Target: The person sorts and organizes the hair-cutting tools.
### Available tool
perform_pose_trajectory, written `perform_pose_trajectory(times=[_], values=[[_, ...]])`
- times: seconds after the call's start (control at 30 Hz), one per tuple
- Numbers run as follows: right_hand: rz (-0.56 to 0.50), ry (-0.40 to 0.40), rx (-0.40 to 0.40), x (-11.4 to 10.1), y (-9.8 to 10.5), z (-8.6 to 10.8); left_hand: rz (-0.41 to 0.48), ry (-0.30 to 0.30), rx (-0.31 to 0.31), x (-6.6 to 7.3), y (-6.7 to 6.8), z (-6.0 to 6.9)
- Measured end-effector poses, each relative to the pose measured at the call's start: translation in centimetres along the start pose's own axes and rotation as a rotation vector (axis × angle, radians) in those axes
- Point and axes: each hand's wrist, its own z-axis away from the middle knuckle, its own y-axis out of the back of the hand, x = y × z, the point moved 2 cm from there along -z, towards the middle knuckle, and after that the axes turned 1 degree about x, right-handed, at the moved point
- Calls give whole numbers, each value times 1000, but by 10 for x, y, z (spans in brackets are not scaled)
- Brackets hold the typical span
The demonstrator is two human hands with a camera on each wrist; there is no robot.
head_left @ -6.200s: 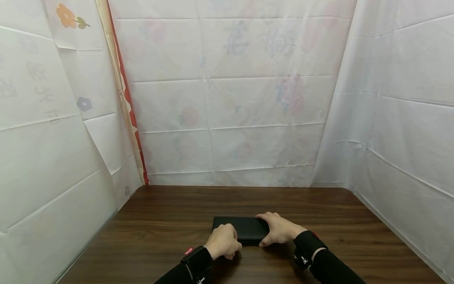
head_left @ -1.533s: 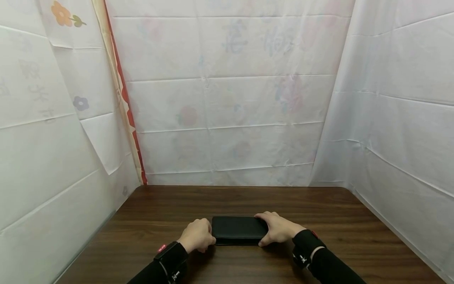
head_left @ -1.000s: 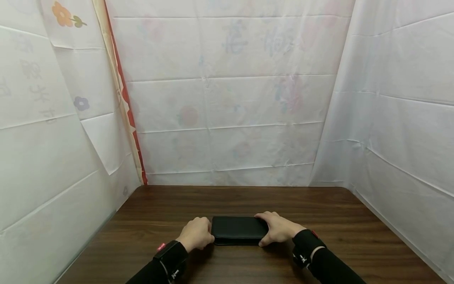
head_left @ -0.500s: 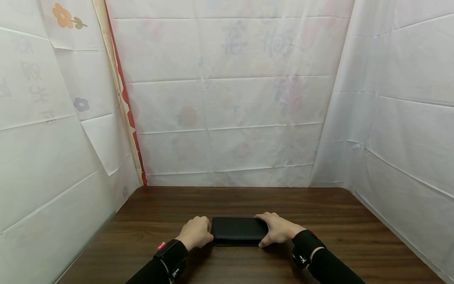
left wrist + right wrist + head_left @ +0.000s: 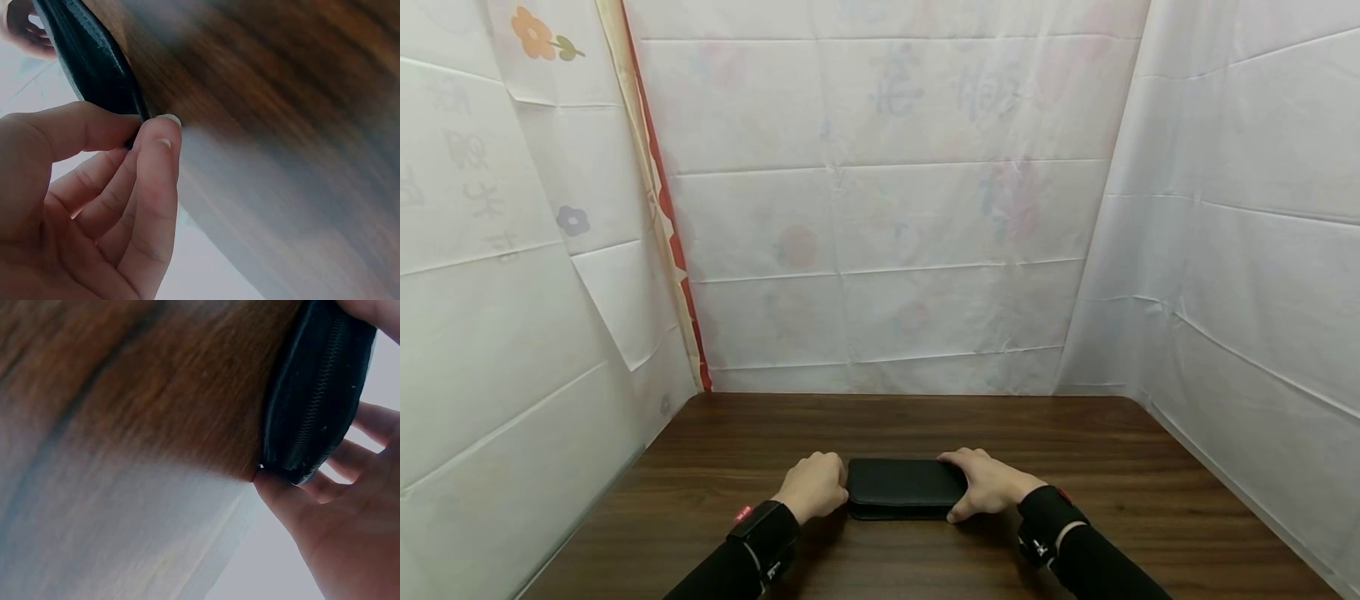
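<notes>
A black zip-around wallet (image 5: 906, 483) lies flat on the wooden table between my hands. My left hand (image 5: 814, 487) is at its left end. In the left wrist view, the thumb and forefinger of that left hand (image 5: 106, 187) pinch the wallet's corner edge; a zip pull, if one is there, is hidden by the fingers. My right hand (image 5: 988, 483) grips the opposite end, thumb on the near side and fingers on the far side. The right wrist view shows zip teeth (image 5: 315, 394) running along the side of the wallet.
Dark brown wood forms the tabletop (image 5: 760, 425). White printed sheets hang behind (image 5: 880, 217), to the left (image 5: 497, 350) and to the right (image 5: 1262, 292) of it. Black bands with cameras are on both wrists.
Over six seconds my left hand has gone from the wallet's front middle to its left end, and lately a little farther from me. The right hand and wallet have stayed put.
</notes>
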Motion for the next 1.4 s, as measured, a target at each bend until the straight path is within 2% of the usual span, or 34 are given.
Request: perform_pose_trajectory(times=[0.27,0.63,1.0,1.4], values=[[-1,1,2,1,1,0,-8,-26,7,0,1,-2],[-20,-23,-6,0,1,0,-17,-25,-9,0,1,-5],[-20,-21,-9,-4,2,1,-40,-40,7,-2,-2,-8],[-25,-13,-12,-3,2,1,-60,-43,39,-4,-3,-17]])
